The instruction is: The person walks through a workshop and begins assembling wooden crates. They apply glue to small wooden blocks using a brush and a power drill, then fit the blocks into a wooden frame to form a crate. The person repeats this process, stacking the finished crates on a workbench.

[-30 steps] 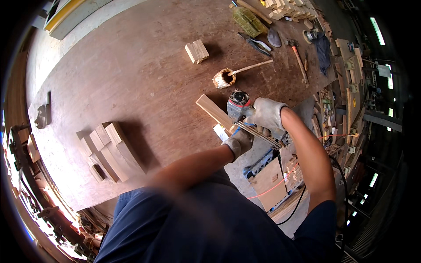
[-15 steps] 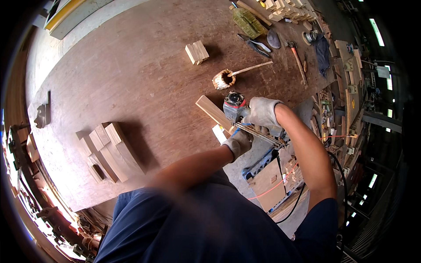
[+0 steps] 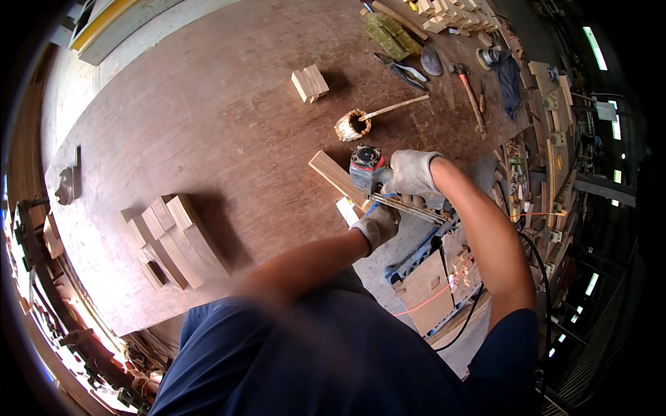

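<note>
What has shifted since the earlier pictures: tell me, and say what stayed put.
The nail gun moved slightly left, along with the right hand that grips it throughout. No hold was visibly taken or released. The left hand, wooden strip, pot with a stick and pile of wooden boards stayed put.

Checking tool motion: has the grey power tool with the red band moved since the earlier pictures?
Yes: the grey power tool has shifted left, now lying more nearly below the round, brown-crusted pot in the picture.
</note>
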Demonstrator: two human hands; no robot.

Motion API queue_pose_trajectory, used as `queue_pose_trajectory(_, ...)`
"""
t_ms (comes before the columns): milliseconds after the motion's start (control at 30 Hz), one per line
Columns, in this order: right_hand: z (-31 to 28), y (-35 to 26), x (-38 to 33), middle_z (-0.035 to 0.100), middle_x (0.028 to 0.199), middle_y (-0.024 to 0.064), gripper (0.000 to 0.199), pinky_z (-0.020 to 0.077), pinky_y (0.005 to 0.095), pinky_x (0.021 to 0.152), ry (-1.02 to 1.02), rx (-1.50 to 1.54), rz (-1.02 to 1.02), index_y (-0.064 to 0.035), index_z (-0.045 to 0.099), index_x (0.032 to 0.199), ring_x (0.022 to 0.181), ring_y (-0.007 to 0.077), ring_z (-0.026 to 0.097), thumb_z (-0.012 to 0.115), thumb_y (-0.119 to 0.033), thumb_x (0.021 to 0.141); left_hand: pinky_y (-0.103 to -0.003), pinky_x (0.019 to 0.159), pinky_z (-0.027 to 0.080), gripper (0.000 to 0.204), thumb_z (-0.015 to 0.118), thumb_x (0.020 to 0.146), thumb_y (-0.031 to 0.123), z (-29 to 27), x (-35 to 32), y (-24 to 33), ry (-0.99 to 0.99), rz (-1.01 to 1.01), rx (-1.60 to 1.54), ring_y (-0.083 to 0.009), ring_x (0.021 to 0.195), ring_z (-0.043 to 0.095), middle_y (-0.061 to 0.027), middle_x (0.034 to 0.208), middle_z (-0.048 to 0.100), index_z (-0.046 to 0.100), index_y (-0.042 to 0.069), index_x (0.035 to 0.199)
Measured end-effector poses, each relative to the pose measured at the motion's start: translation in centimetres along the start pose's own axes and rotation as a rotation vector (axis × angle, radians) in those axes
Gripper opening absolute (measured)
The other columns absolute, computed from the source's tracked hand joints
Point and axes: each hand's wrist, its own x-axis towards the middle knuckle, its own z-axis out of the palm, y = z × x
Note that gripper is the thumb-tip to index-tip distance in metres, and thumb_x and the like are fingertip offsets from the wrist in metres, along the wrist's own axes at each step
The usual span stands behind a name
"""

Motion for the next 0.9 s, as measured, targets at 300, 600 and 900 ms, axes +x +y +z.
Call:
queue_pose_trajectory(300,0.1,0.1,0.3,0.077,0.083,0.0189,0.027,0.0616,0.0413,0.057,0.013,-0.040,-0.001,0.0066,0.076,0.098,0.064,0.0270,0.076,0.071,-0.019,0.090,-0.036,0.105,0.050,0.033,0.048,0.099,0.013,-1.9,-0.1,0.8,-0.091,-0.038,0.104,-0.0283,0.124,0.064,-0.0152,0.132,0.068,0.066,0.004,0.125)
queue_pose_trajectory(600,0.5,0.7,-2.6,0.073,0.078,0.0149,0.029,0.0575,0.0397,0.055,0.090,0.118,-0.049,0.0064,0.073,0.100,0.057,0.0223,0.070,0.073,-0.021,0.092,-0.035,0.108,0.049,0.038,0.051,0.100,0.018,-0.4,-0.4,-0.1,-0.071,0.110,0.508,-0.0252,0.128,0.062,-0.0143,0.136,0.066,0.062,0.001,0.132)
queue_pose_trajectory(900,3.3,8.9,-6.2,0.070,0.072,0.0100,0.027,0.0573,0.0368,0.055,0.345,0.281,-0.060,0.0025,0.074,0.098,0.055,0.0191,0.068,0.075,-0.024,0.093,-0.040,0.087,0.053,0.018,0.064,0.088,0.011,-7.0,-2.5,2.0,-0.061,0.292,0.675,-0.0284,0.101,0.070,-0.0100,0.102,0.072,0.071,0.004,0.103)
